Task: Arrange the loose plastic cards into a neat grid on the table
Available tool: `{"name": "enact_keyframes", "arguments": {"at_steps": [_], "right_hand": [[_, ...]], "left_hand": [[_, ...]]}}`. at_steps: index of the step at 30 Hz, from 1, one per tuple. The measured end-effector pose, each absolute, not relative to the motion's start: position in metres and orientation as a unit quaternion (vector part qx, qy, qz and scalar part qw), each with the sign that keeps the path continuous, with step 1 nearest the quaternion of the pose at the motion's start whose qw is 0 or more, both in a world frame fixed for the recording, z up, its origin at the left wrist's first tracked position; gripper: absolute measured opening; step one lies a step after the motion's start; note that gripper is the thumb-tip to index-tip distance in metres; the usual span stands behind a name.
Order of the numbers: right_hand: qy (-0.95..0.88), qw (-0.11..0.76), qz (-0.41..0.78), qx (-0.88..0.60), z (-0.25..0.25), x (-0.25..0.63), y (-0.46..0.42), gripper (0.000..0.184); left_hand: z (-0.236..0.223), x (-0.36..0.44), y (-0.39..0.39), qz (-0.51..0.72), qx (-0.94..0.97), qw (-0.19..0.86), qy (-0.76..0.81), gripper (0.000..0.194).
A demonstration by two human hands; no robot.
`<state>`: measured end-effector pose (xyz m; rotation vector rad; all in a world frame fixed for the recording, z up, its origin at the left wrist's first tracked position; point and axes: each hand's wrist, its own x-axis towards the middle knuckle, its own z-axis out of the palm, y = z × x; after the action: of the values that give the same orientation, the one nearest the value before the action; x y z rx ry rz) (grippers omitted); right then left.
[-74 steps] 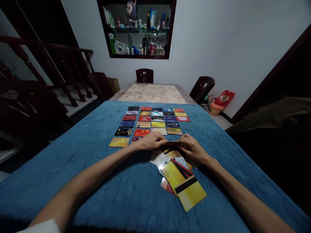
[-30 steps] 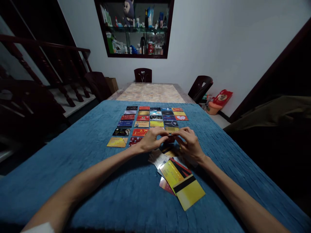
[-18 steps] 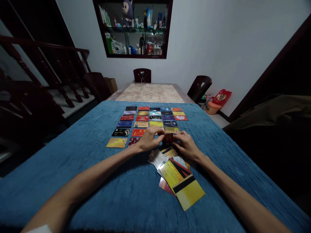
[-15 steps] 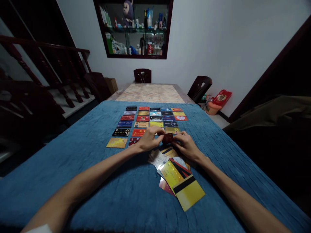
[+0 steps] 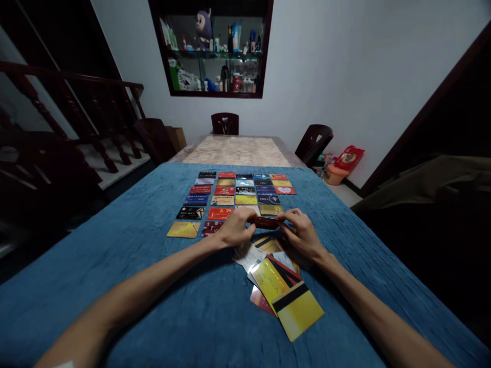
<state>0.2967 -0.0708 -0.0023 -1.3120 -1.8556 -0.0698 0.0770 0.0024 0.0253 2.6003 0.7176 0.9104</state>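
Observation:
A dark red card (image 5: 266, 223) is held level between both hands, just above the table. My left hand (image 5: 238, 227) pinches its left end, and my right hand (image 5: 301, 234) pinches its right end. Below them lies a loose, overlapping pile of cards, with a yellow card with a black stripe (image 5: 299, 311) on top at the near end. Beyond my hands, several cards lie face up in rows, among them a gold card (image 5: 271, 209) and a black card (image 5: 191, 212). My left hand partly covers the nearer cards.
A blue cloth (image 5: 146, 286) covers the near part of the table; the patterned tabletop (image 5: 238, 149) shows beyond. Dark wooden chairs (image 5: 225, 123) stand around it. A wall cabinet (image 5: 217, 94) holds bottles and a plush toy. An orange bucket (image 5: 336, 175) is on the floor at right.
The dark red card has tilted flatter and now shows as a wider, thinner strip. My right hand has shifted slightly right. The view has tipped up a little.

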Motion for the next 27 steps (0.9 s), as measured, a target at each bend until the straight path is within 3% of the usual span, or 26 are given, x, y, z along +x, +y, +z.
{"name": "enact_keyframes", "arguments": {"at_steps": [7, 27], "right_hand": [[-0.762, 0.389, -0.095, -0.509, -0.0019, 0.2968, -0.0737, 0.023], [-0.76, 0.321, -0.244, -0.51, -0.0013, 0.2912, -0.0746, 0.04]], "left_hand": [[0.0173, 0.0769, 0.0016, 0.307, 0.907, 0.146, 0.247, 0.023], [0.0263, 0.0755, 0.0005, 0.349, 0.868, 0.209, 0.284, 0.02]]}}
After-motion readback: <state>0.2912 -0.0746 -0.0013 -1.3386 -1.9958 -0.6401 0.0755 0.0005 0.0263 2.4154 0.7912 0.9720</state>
